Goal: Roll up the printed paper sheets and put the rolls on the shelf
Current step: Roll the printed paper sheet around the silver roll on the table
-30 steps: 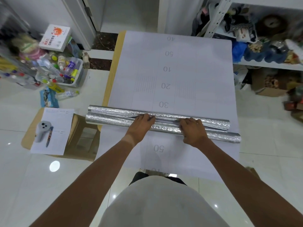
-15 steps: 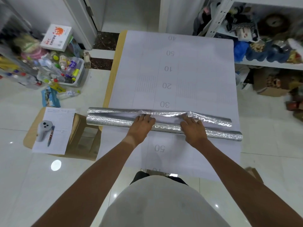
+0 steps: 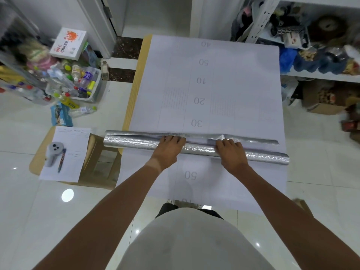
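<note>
Across the table's near half: silver roll (image 3: 136, 144) w/ both hands on it.
L hand (image 3: 168, 148) and R hand (image 3: 230, 152) press the roll mid-length, fingers curled over its top; it lies on the printed sheet (image 3: 224, 75), its left end overhanging the table (image 3: 136, 90) edge. Shelf (image 3: 319, 75) at right is crammed w/ clutter; stool (image 3: 93, 152) w/ a paper sits left.

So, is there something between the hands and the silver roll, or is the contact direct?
Nothing visible is between them. The left hand and right hand both lie directly on the silver roll, fingers over its far edge, on the printed sheet.
</note>
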